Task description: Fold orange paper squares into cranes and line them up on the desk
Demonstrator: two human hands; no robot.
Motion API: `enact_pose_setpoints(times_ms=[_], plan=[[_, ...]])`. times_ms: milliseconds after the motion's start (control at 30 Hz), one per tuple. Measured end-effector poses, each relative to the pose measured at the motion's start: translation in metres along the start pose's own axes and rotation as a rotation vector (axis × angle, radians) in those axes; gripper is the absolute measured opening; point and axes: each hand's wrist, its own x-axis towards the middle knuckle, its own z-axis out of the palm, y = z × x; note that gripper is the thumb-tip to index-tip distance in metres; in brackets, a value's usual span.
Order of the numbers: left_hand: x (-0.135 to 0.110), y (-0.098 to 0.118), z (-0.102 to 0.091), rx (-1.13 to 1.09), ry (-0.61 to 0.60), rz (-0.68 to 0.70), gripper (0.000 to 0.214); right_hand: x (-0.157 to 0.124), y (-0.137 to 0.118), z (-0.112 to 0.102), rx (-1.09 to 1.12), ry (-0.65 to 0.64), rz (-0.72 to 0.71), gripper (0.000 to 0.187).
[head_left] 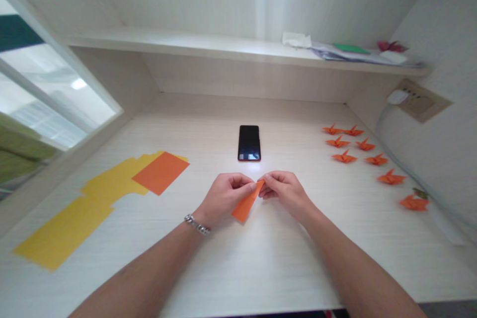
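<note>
A folded strip of orange paper (246, 206) is held between both hands over the middle of the desk. My left hand (229, 193) pinches its upper left edge, thumb on top, and a chain bracelet circles that wrist. At the upper tip, my right hand (282, 187) grips the paper between thumb and fingers. Part of the paper lies hidden behind the fingers. To the left, a flat orange sheet (161, 173) rests on spread yellow sheets (112, 179). Several folded orange paper cranes (344, 157) stand in two rough rows on the right.
A black phone (249, 143) lies beyond my hands. Above the back of the desk runs a shelf (186, 45) with papers (350, 53) on its right end. A white plug (398, 97) sits in the wall socket (425, 104), its cable running along the right edge.
</note>
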Motion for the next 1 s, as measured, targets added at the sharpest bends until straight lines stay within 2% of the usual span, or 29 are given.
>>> enact_pose_setpoints(times_ms=[133,333,500,700,1000], plan=[[0.0006,-0.0015,-0.0001,0.010,-0.001,-0.007,0.024,0.0008,-0.0012,-0.0015,0.033,0.019,0.019,0.045],[0.0017,-0.0019,0.0001,-0.026,-0.034,-0.016,0.026,0.0002,0.0037,-0.0015,-0.211,0.000,-0.085,0.028],[0.0024,-0.0019,-0.0007,-0.030,-0.019,-0.044,0.028,0.0004,0.0038,-0.0019,-0.196,0.044,-0.109,0.024],[0.0018,-0.0002,-0.0029,0.033,-0.039,-0.028,0.030,-0.0021,0.0022,-0.0007,-0.268,-0.011,-0.110,0.020],[0.0042,-0.0008,-0.0039,0.027,0.038,-0.054,0.038,-0.0023,0.0029,0.0046,-0.220,0.086,-0.140,0.022]])
